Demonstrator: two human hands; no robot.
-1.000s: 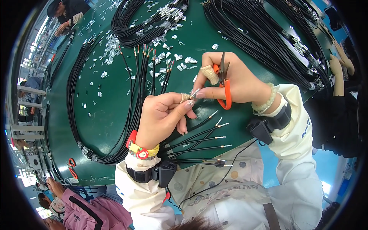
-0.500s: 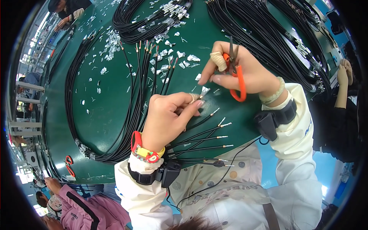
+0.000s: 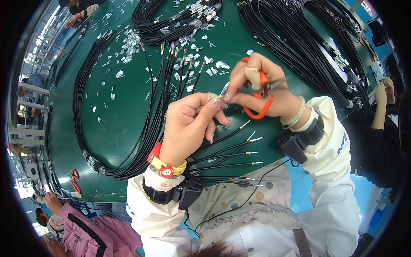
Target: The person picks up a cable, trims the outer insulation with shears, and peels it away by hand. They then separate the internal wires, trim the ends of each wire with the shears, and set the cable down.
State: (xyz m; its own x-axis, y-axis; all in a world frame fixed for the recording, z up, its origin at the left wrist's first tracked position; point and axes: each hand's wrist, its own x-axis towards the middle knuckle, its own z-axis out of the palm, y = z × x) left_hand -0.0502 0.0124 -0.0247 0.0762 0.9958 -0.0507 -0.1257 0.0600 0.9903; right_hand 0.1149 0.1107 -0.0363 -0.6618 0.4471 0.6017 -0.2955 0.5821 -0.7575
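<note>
Right hand (image 3: pixel 280 99) has come back to the left hand (image 3: pixel 188 115) since the frame half a second ago, when it sat apart; its thumb and index fingertips now meet at the cable end (image 3: pixel 224 88). Orange-handled scissors (image 3: pixel 263 79), blades upward in that frame, now point rightward and are motion-blurred. Reading: both hands are now engaged on one cable end, fingers rather than blades at its tip. Left hand: grasping, thumb and index pinched on the cable end, which projects just above them. Right hand: retaining the scissors in the palm and fingers, fingertips closed at the thin wires; whether they grip firmly cannot be told. Each index finger wears a beige finger cot (image 3: pixel 252 77). Just below the hands, a fan of black cables with bared tips (image 3: pixel 252 152) extends past the table edge over the lap. Beyond: green tabletop (image 3: pixel 120 141) strewn with silvery and clear scraps (image 3: pixel 130 47); looped black cable bundle (image 3: pixel 78 98) to the left, second scissors (image 3: pixel 75 186) near the table's lower left edge. Farther off, a coiled cable bundle (image 3: pixel 145 34) and, to the right, a long cable bundle (image 3: pixel 295 47). Farthest, at the upper left, a co-worker's hand (image 3: pixel 73 19).
</note>
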